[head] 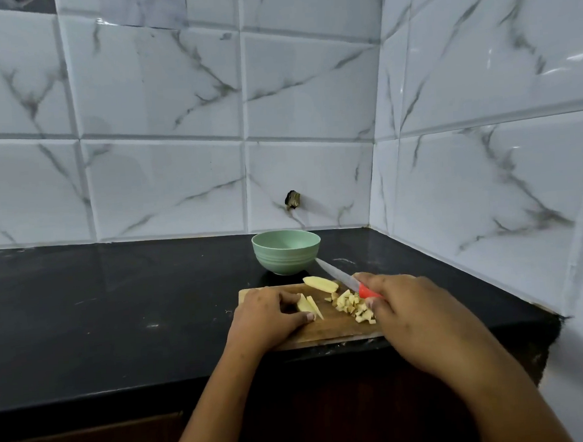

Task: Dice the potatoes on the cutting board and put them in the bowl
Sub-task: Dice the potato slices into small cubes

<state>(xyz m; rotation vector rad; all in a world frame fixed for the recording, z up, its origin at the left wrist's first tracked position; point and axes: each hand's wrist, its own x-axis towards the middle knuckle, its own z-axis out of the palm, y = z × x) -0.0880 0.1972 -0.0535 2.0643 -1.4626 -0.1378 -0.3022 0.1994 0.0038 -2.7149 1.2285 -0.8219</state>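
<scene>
White, grey-veined wall tiles [159,92] are rising behind and to the right of you, meeting in a corner. Below them the glossy black bench [101,318] is running across the view. A wooden cutting board [327,329] is lying near the bench's front edge, and a pale green ribbed bowl [285,258] is standing upright just behind it; its inside is not showing from this angle.

Your right grip [415,312] is curling round the red handle [367,291] of a kitchen knife [334,273], whose blade is pointing up and left towards the bowl and hanging over the board. Your left grip [268,311] is resting on the board's left part, thumb and fingers pinching a few pale yellow potato strips [309,305].

A peeled potato wedge [320,284], smooth and pale yellow, is lying at the board's far edge, just under the blade. A loose heap of small diced potato cubes [353,306] is sitting on the board's right side, beside your right grip. A small dark fitting [292,199] is sticking out of the wall above the bowl.
</scene>
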